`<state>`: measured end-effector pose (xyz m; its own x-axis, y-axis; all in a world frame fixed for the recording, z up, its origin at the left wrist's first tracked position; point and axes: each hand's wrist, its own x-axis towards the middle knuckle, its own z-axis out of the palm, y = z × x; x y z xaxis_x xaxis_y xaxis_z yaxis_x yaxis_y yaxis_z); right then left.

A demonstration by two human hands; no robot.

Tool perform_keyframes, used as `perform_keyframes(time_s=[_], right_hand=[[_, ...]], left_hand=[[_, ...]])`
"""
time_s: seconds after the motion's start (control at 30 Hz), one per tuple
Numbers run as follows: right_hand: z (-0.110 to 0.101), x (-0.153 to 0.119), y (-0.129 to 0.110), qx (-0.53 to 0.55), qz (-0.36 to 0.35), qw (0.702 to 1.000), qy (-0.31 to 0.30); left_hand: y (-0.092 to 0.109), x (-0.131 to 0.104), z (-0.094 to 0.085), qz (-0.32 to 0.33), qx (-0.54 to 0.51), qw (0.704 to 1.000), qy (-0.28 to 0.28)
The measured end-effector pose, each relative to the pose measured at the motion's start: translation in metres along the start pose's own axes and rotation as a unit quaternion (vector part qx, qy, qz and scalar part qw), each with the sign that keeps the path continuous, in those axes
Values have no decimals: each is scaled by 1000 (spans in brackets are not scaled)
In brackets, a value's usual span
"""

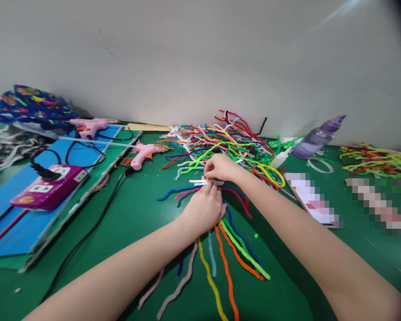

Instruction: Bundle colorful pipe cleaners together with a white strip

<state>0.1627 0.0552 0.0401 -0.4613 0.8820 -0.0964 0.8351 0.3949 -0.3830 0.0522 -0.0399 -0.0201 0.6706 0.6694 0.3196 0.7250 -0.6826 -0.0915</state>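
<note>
Wavy fuzzy stems in several colours fan out beneath my hands, among them a yellow stem (210,281), an orange stem (226,276) and a light green stem (247,254). My left hand (202,209) lies over their upper ends, its fingers together and pressing on the bunch. Just above its fingertips, my right hand (218,168) is closed in a pinch by the white strips (197,181). What sits between the pinched fingers is too small to name. Blue and pink stems (235,191) stick out sideways from under my hands.
Behind my hands lies a tangled pile of coloured stems (217,138). Pink glue guns (147,154) and a purple power strip (50,187) with cables are at left. At right are a purple bottle (316,140), a phone (309,200) and more stems (376,160).
</note>
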Motion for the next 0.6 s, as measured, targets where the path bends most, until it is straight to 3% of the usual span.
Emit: perform_keyframes(time_s=[0.33,0.6], right_hand=[[8,1,15,107,-46,993,1],[2,-4,26,118,-113,986,-15]], left_hand=[[0,1,-3,-1,15,1000,-1],[0,1,-3,-4,9,1000,-12]])
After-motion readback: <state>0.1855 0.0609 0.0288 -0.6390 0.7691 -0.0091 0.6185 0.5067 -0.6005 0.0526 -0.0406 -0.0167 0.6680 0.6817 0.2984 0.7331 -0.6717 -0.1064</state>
